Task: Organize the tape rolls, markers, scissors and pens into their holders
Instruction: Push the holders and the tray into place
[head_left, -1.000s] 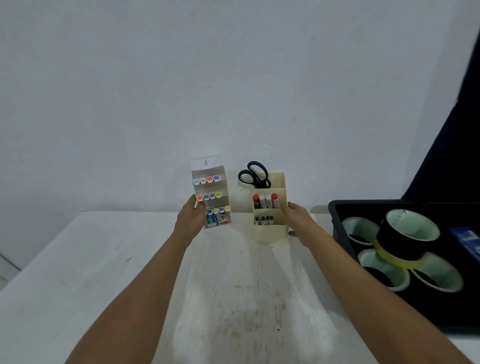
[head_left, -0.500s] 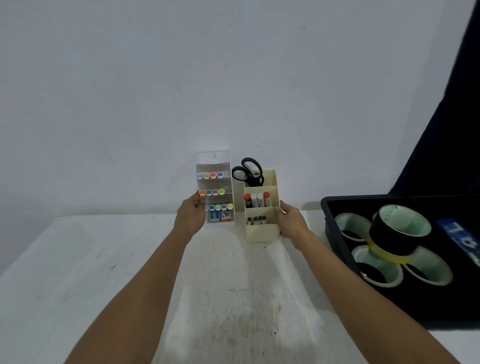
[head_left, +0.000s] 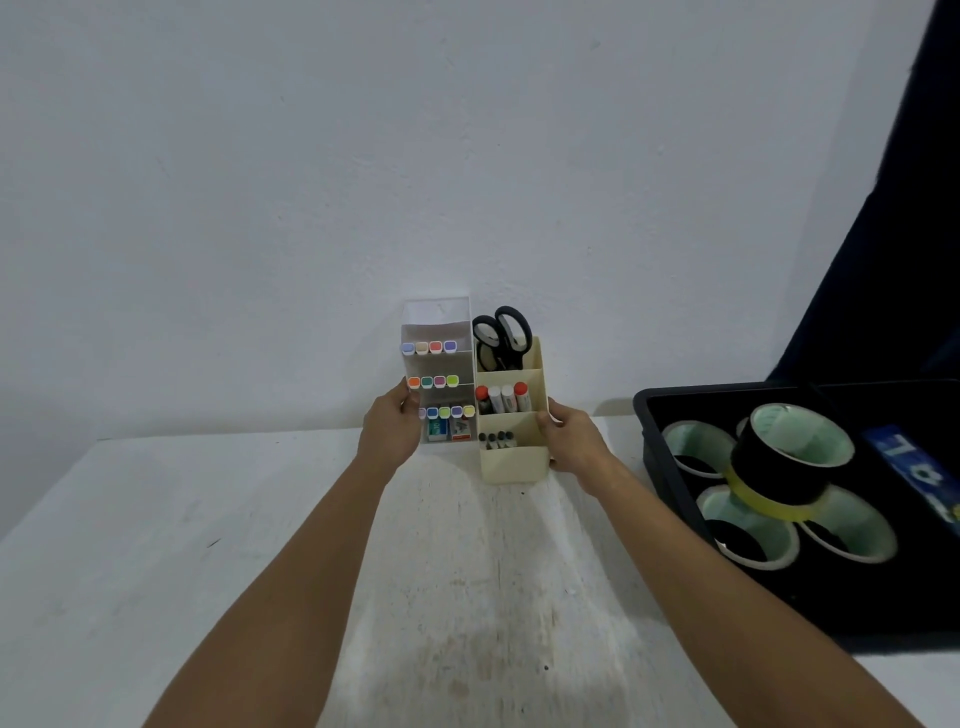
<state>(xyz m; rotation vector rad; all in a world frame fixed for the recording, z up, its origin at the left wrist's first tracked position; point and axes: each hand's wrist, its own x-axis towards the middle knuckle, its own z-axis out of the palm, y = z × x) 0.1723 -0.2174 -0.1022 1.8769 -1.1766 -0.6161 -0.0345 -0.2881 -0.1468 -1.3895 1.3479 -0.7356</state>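
Two holders stand side by side on the white table (head_left: 156, 545), close to the white wall (head_left: 363, 156); I take the cream holder (head_left: 511, 462) as landmark. To its right, well apart, a black tray (head_left: 655, 415) sits on the table, with a dark curtain (head_left: 893, 234) behind it. Nothing stands between the camera and the holders except the two forearms.

Both arms reach forward from the bottom edge. The left hand (head_left: 389, 431) grips the left side of the clear organizer (head_left: 439, 322), thumb curled on its front edge. The right hand (head_left: 571, 441) grips the right wall of the cream holder, thumb on the front corner, fingers hidden behind.

The clear organizer touches the left side of the cream holder. It holds three rows of coloured markers (head_left: 434, 382) and small boxes (head_left: 447, 428) at the bottom. In the cream holder, black scissors (head_left: 501, 338) stand in the back compartment, thick markers (head_left: 503, 397) in the middle one, and pens (head_left: 496, 439) in the front one.

In the tray lie pale green tape rolls (head_left: 748, 535), one black tape roll (head_left: 789, 457) stacked upon them, and a blue packet (head_left: 911, 473) to their right
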